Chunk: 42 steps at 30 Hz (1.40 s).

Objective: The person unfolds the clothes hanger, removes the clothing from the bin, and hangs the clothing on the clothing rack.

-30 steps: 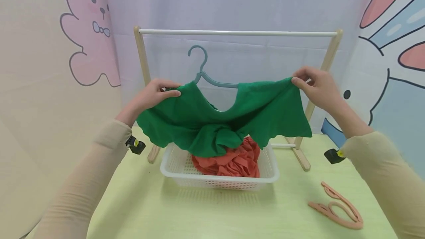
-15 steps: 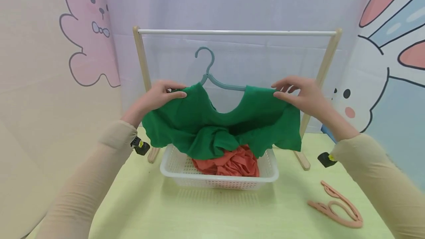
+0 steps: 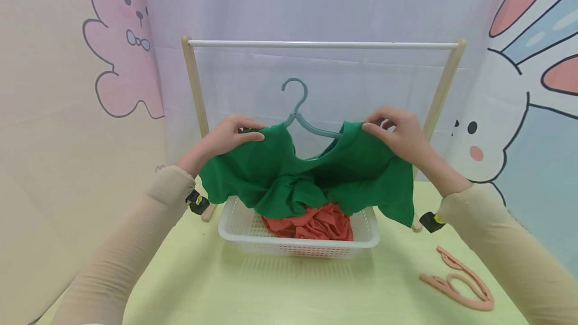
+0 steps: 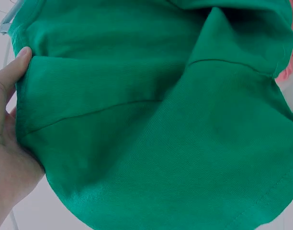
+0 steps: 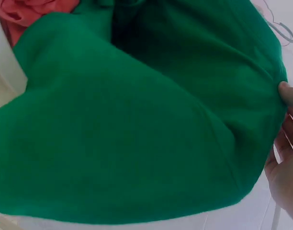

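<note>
A green short-sleeved shirt (image 3: 289,174) hangs between my two hands, its bunched lower part over the basket. My left hand (image 3: 231,137) pinches the shirt's left shoulder, thumb in front. At the other shoulder, close to the neckline, my right hand (image 3: 397,129) pinches the cloth between thumb and fingers. A blue-green hanger (image 3: 316,130) is inside the shirt; its hook and part of one arm show through the neck opening, and the rest is hidden by cloth. In both wrist views the green cloth fills most of the picture, with a thumb on its edge.
Below the shirt stands a white perforated basket (image 3: 298,249) with red cloth (image 3: 316,224) in it. Behind is a rack with a white rail (image 3: 325,44) and wooden posts. A folded orange hanger (image 3: 469,285) lies on the table (image 3: 253,297) at the right.
The right hand has moved left from the sleeve end toward the neckline. The left hand, the hanger and the shirt's shoulders have shifted right and slightly down.
</note>
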Motion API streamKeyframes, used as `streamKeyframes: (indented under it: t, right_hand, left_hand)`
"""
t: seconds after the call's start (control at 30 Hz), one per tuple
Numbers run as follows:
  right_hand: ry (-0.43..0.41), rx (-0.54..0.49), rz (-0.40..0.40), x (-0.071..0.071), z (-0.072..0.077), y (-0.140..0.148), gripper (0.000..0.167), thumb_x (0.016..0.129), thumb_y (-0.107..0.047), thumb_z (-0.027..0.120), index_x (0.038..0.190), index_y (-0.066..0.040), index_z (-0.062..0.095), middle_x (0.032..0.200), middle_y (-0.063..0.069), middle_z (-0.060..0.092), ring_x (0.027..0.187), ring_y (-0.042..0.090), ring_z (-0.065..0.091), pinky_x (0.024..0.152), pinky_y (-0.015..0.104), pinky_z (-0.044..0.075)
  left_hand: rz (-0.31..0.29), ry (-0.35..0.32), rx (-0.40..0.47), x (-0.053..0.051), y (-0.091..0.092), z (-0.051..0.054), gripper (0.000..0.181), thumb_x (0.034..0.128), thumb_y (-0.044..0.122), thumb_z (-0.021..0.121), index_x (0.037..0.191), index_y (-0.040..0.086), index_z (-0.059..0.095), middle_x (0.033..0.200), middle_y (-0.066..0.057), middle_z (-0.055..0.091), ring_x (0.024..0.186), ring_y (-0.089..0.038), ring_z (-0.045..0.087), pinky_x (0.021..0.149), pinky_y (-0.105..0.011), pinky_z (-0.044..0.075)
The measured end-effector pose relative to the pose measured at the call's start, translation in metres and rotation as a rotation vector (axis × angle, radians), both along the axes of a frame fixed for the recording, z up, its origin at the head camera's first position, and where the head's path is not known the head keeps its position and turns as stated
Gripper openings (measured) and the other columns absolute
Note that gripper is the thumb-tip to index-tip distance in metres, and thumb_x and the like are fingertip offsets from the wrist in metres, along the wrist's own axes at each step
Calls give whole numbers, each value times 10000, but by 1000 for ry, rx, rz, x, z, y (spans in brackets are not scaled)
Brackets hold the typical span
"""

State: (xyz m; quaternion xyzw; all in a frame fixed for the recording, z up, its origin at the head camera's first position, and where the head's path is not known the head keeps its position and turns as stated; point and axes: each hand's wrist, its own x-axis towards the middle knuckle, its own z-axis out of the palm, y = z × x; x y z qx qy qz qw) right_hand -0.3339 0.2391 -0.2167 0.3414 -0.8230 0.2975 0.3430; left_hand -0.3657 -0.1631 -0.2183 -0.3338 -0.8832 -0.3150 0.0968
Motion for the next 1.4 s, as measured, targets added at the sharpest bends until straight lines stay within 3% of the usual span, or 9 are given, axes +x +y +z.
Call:
streamKeyframes:
  t: [0.17,0.27,0.6,0.73,0.87,0.97,1.1,1.27,1.4]
  right_hand:
    - [-45,106,-99,0,3,-5,124,942,-171,677,986,-85,755,918,72,730,808,16,578,704,140,480]
    - [-58,166,-115,-1,-1,-8,142,942,-190,678,1022,-114,767,937,49,747,817,123,621,700,183,493]
    - [-29,38,-43,1,-10,-22,189,903,-171,726,1084,-123,748,1023,66,752,901,119,633,753,181,466]
    - [-46,34,-84,3,-11,-24,190,930,-181,693,1097,-104,742,1049,90,751,965,203,660,816,316,513]
    - [-154,-25,-108,5,-13,-28,229,951,-208,669,1140,-89,720,1109,117,734,1055,260,654,919,450,510]
    - [-258,-88,-112,7,-15,-29,249,954,-222,666,1165,-96,706,1141,126,718,1081,247,630,964,458,484]
    - [-337,-133,-112,8,-16,-28,266,948,-243,672,1173,-105,699,1140,133,705,1039,179,598,954,420,462]
    - [-349,-162,-142,8,-19,-27,263,933,-266,691,1161,-137,712,1119,102,707,953,-6,562,910,331,463]
    - [-338,-184,-163,6,-19,-23,255,923,-274,703,1143,-147,724,1096,91,714,928,-63,550,895,310,461]
  left_hand:
    - [4,7,-10,5,4,1,346,972,214,634,1305,121,659,1323,-118,648,937,-222,492,763,-378,391]
    - [4,24,-6,4,5,0,344,971,214,636,1299,117,662,1305,-119,658,926,-226,488,751,-379,389]
    - [44,75,15,4,9,-1,365,975,223,631,1321,111,643,1221,-131,660,939,-233,495,762,-389,394]
    - [60,85,11,7,13,1,366,973,227,633,1320,110,644,1221,-139,656,923,-253,489,765,-405,391]
    - [74,80,16,9,16,2,373,974,223,631,1325,98,638,1265,-159,640,1038,-284,532,819,-424,407]
    - [79,82,16,9,18,1,370,974,224,631,1323,102,640,1282,-153,636,1116,-292,538,857,-429,423]
    - [72,104,15,10,21,0,361,966,223,643,1308,109,654,1253,-142,653,1093,-286,540,852,-424,432]
    - [57,159,14,9,22,-2,329,944,219,673,1254,109,692,1194,-121,689,986,-251,542,803,-398,429]
    - [36,221,19,5,18,-5,306,918,234,710,1201,118,718,1102,-93,698,914,-218,525,791,-377,440]
